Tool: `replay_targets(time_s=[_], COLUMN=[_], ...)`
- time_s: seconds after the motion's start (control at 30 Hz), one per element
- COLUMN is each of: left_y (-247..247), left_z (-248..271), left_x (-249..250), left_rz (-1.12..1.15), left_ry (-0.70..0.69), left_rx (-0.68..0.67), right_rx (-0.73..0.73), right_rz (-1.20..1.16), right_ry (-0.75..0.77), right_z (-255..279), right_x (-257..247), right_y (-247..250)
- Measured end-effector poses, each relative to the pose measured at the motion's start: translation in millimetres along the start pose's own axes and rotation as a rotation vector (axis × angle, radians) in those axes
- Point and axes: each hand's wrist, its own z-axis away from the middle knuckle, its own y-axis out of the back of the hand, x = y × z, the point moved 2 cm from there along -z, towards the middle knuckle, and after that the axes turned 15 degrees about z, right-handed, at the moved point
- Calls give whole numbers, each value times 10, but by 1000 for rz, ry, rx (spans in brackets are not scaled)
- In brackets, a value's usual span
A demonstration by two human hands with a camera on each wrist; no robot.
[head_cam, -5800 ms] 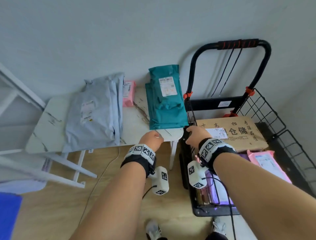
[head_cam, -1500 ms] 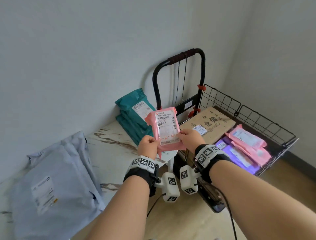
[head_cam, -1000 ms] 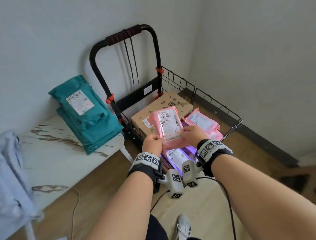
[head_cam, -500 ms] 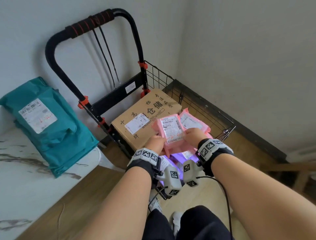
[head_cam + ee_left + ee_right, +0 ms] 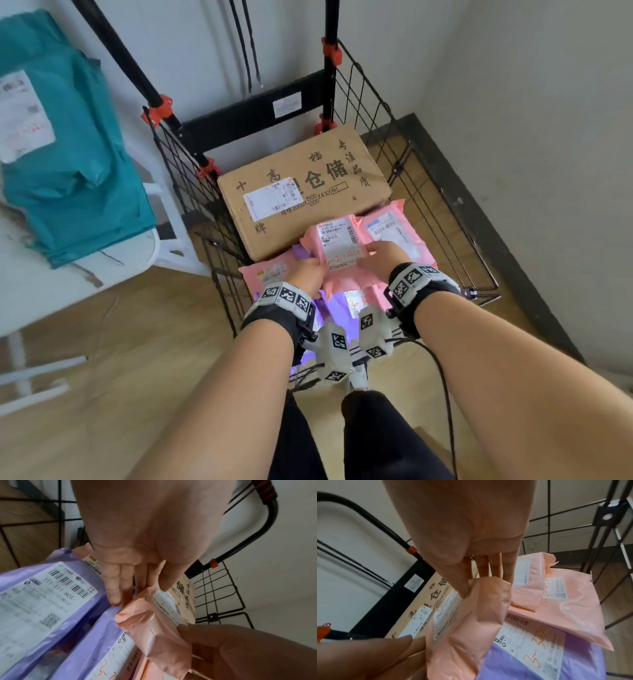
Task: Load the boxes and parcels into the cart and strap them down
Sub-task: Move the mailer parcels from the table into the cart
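soft even daylight, wide-angle edge warping, slight motion blur.

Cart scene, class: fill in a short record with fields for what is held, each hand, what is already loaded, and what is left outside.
Held: small pink parcel, above the load
Left hand: holds its left edge
Right hand: holds its right edge
In cart: cardboard box, pink mailers, purple mailers
Outside: teal parcels on the white table
Straps: none over the load

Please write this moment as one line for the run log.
step: loading | left hand + right hand: hold small pink parcel over cart | carton: in cart | strapping: not yet
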Motion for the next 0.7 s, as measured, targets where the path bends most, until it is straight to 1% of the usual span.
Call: replay_targets(time_s=[0.07,0.1,0.2,0.27,0.33,0.4,0.47,0.57,0.7], left_y=[-109,-139,-229,-258,-282,-309,-334,-378,-412], left_z=[-126,-157,-140,-55,-25,-23,-46,-89,-188], left_x=[-120,-170,-263,-254,-252,-242,-222,-200,-267], left_rz=[-29,-61,-189,-228,-287,-341,-386,-413,-422], left_ry=[-5,-8,-70,-110,-116,-93,-83,-107,-31], left_rx=[1,9,121,159,125,77,60,57,13], right_rx=[-57,-57,-34,-11,24,19,-11,-53,-108], right_rz=[13,8,27,-5,-26,-34,-9,41,86], right_ry=[56,58,66,87,135,181,201,186,216], right_z=[-117,-141,-275,-313,-338,-372,-427,-501,-582], right_x=[46,76,125,171,192,173,144,142,162], right_y=[-21,-31,-110,-145,-147,-151,-175,-232,-339])
